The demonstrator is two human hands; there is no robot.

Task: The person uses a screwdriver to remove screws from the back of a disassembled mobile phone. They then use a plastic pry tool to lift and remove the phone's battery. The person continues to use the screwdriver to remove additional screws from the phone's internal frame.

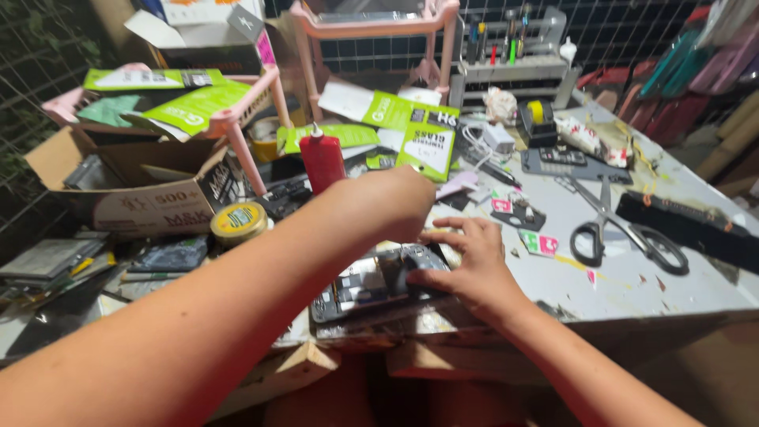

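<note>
- Cluttered and pale, the worktop (632, 292) is scuffed and strewn with scraps of paper and small parts, with a dark wire grid behind it.
- An opened phone (371, 285), its back off and its dark insides showing, lies flat near the front edge of the worktop, between the two hands.
- Right hand (466, 265) rests on the right end of the phone, fingers spread and pressing down on it, thumb against its near side; this grip is a flat hold on the phone, not a fist.
- Left hand (395, 202) hovers just above the far side of the phone, its fingers curled in toward the palm; the back of the hand hides the fingertips, so I cannot tell whether its grip is clenched on something small or on nothing.
- Red bottle (322, 160) with a thin nozzle stands upright just behind the left hand.
- Round yellow-lidded tin (239, 221) sits to the left of the bottle, close to a brown cardboard box (134, 186) full of odds and ends.
- Green and white packets (395, 126) lie in a loose heap behind the bottle, and more of them fill a pink plastic rack (245, 111) on the left.
- Black-handled scissors (624, 229) lie open on the right part of the worktop, well apart from the hands.
- Grey tool stand (514, 59) with upright screwdrivers sits at the back, with a yellow roll of tape (536, 111) just in front of it.
</note>
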